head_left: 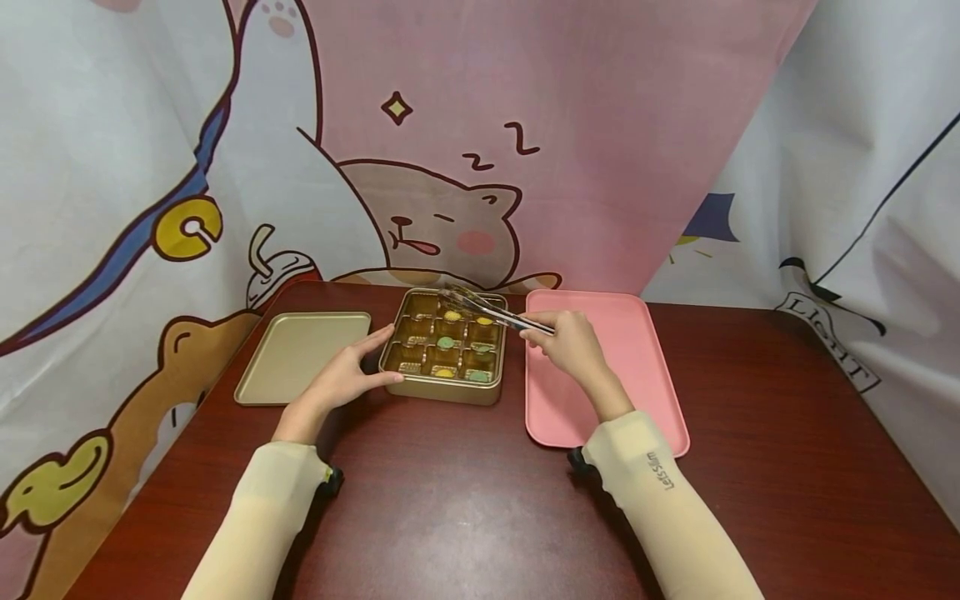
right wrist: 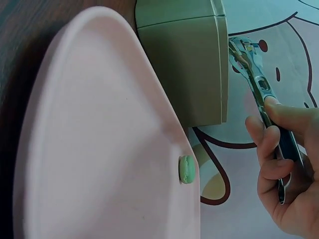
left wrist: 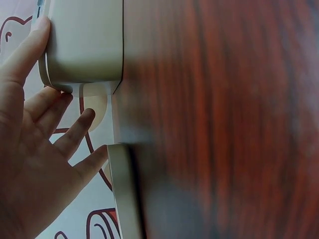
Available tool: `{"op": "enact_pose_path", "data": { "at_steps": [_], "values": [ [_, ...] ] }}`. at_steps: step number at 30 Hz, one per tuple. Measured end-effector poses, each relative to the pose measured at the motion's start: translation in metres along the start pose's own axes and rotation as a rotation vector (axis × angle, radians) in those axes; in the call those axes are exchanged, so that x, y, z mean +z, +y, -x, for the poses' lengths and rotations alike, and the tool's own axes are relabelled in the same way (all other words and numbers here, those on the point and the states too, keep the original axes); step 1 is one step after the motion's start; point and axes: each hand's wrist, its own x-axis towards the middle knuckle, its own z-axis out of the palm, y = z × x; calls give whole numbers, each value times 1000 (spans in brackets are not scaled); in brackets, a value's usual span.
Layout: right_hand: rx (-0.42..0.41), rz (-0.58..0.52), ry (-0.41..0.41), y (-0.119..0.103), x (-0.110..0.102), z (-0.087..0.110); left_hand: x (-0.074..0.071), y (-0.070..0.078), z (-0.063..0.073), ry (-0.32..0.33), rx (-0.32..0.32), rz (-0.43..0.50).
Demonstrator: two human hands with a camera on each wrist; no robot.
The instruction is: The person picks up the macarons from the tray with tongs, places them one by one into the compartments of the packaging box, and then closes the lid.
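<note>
My right hand [head_left: 567,340] grips a pair of metal tongs [right wrist: 269,99] with dark handles. Their tips reach over the back row of a square gold tin [head_left: 442,390]. Inside the tin, a gold divided insert holds several macarons, among them a yellow macaron [head_left: 452,317] and a green macaron [head_left: 446,342]; they sit in the middle and right columns. My left hand [head_left: 339,379] steadies the tin's left side, its straight thumb at the front and fingertips by the left edge. Whether the tongs pinch a macaron I cannot tell.
To the right lies a pink tray [head_left: 555,408], and a green macaron [right wrist: 187,169] rests near its far edge, hidden behind my right hand in the head view. A flat gold lid [head_left: 300,350] lies left of the tin. Behind the table hangs a printed cartoon cloth [head_left: 615,150].
</note>
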Motion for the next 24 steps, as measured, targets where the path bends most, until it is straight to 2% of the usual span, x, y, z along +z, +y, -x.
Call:
{"op": "enact_pose_path", "data": {
  "at_steps": [11,17,24],
  "values": [
    [9,9,6,2,-8,3,0,1,0,1,-4,12],
    [54,4,-4,3,-19,7,1,0,0,3,-3,9],
    [32,-5,28,15,-30,13,1,0,0,2,7,15]
  ]
}}
